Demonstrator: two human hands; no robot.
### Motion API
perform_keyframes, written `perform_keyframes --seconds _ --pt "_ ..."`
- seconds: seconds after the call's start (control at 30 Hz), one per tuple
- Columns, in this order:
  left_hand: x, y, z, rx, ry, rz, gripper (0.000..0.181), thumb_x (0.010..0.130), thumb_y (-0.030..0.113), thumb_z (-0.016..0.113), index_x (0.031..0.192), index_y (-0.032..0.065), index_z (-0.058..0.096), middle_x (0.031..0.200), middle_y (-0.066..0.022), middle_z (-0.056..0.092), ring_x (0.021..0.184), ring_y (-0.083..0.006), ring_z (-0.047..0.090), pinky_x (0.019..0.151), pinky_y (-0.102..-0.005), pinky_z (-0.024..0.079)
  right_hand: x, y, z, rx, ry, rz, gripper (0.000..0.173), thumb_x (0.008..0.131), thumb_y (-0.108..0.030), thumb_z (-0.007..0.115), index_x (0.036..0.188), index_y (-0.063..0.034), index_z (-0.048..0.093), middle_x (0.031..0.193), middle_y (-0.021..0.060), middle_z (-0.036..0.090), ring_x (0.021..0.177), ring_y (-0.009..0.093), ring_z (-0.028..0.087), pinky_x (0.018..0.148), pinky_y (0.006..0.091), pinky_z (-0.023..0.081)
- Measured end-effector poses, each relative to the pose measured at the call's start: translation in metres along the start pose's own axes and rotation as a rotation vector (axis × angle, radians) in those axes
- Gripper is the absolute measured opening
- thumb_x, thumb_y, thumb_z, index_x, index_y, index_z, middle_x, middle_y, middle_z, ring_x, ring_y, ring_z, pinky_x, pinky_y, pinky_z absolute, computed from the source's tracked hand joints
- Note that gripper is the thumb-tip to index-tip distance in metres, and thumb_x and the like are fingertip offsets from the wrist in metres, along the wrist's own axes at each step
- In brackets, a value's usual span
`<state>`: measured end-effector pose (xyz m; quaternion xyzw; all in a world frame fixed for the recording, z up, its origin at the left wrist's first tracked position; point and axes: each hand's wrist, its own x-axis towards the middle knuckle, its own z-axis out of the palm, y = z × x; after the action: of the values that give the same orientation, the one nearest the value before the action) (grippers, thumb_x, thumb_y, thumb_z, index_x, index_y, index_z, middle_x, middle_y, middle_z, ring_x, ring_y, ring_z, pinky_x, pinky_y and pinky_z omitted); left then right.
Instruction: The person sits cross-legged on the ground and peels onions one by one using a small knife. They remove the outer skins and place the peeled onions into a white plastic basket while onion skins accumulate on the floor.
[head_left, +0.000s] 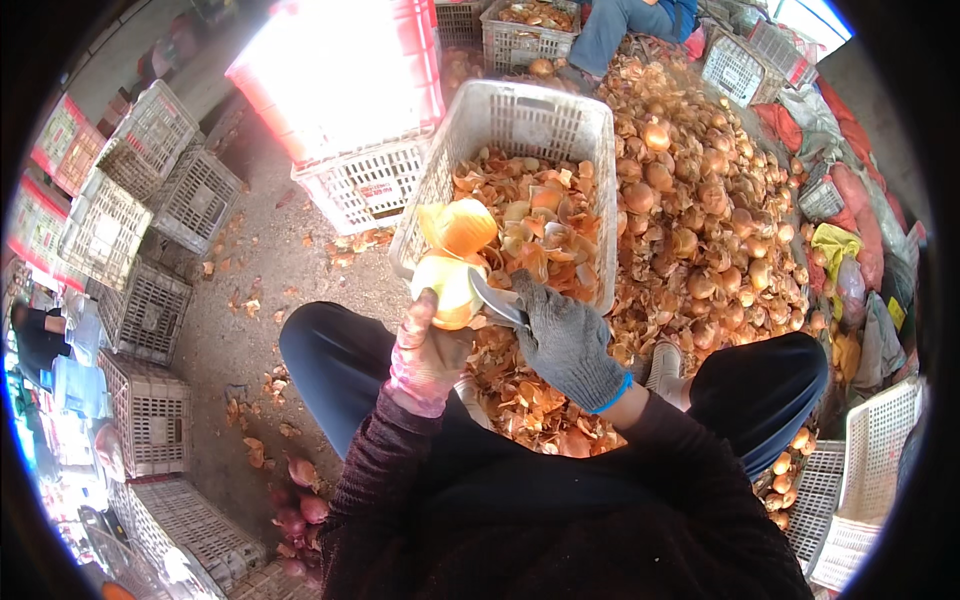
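Observation:
My left hand (427, 360), in a pinkish fingerless covering, grips a partly peeled onion (442, 281) over the near left corner of a white plastic crate. A broad flap of orange onion skin (459, 227) stands up from the onion's far side. In a grey knit glove with a blue cuff, my right hand (562, 337) holds a small knife (495, 300); its blade lies against the onion's right side. Its handle is hidden in the glove. Loose skins (532, 217) fill much of the crate (609, 247), and more skins (540, 405) lie between my feet.
A large heap of brown onions (697, 217) spreads to the right. Stacked crates (367, 184) stand beyond my left knee, and more (150, 412) line the left side. Red onions (304, 510) lie at lower left. Another person's leg (607, 34) shows at the top.

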<state>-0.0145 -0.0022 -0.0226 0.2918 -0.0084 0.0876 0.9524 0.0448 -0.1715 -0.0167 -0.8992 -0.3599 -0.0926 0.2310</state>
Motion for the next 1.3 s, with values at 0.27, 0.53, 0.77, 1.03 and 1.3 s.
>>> perform_keyframes --seconds 0.27,0.53,0.77,1.03,1.3 --pt "0.002 -0.003 -0.003 0.174 0.08 -0.063 0.067 0.086 0.041 0.072 0.138 0.0055 0.048 0.123 -0.0092 0.059 0.109 -0.0223 0.059 0.083 -0.0348 0.052 -0.005 0.03 0.016 0.179 -0.111 0.081 0.03 0.091 -0.016 0.06 0.119 -0.004 0.063 0.078 0.0127 0.07 0.065 0.027 0.068 0.059 0.0388 0.055" --pt "0.004 0.015 -0.014 0.083 -0.065 -0.146 0.072 0.084 0.045 0.07 0.134 -0.0016 0.048 0.112 -0.0149 0.065 0.087 -0.0211 0.066 0.062 -0.0293 0.055 0.024 0.025 -0.057 0.86 -0.86 0.515 0.044 0.095 -0.036 0.066 0.125 -0.0045 0.06 0.067 0.0042 0.065 0.049 0.01 0.059 0.043 0.023 0.046" --pt "-0.002 0.006 -0.004 0.138 0.116 -0.251 0.072 0.083 0.048 0.073 0.133 0.0008 0.051 0.111 -0.0104 0.065 0.084 -0.0162 0.065 0.058 -0.0255 0.054 0.026 0.007 -0.069 0.58 -0.054 -0.021 0.038 0.081 -0.022 0.081 0.109 -0.0028 0.063 0.073 0.0047 0.063 0.061 0.014 0.062 0.055 0.029 0.049" --pt "-0.007 0.0 0.016 0.278 -0.071 -0.362 0.086 0.069 0.042 0.082 0.134 -0.0027 0.048 0.112 -0.0109 0.065 0.093 -0.0163 0.066 0.068 -0.0259 0.057 0.013 0.026 -0.017 0.391 0.386 -0.189 0.023 0.094 -0.025 0.065 0.098 -0.0021 0.062 0.067 0.0095 0.058 0.055 0.024 0.059 0.049 0.0355 0.047" --pt "-0.002 -0.003 0.004 0.333 -0.227 -0.312 0.096 0.05 0.028 0.084 0.133 -0.0044 0.047 0.117 -0.0145 0.065 0.109 -0.0268 0.065 0.099 -0.0384 0.052 0.026 0.044 -0.041 1.797 0.124 0.58 0.028 0.099 -0.033 0.063 0.093 -0.0066 0.056 0.064 -0.0023 0.053 0.044 0.008 0.041 0.04 0.0231 0.03"
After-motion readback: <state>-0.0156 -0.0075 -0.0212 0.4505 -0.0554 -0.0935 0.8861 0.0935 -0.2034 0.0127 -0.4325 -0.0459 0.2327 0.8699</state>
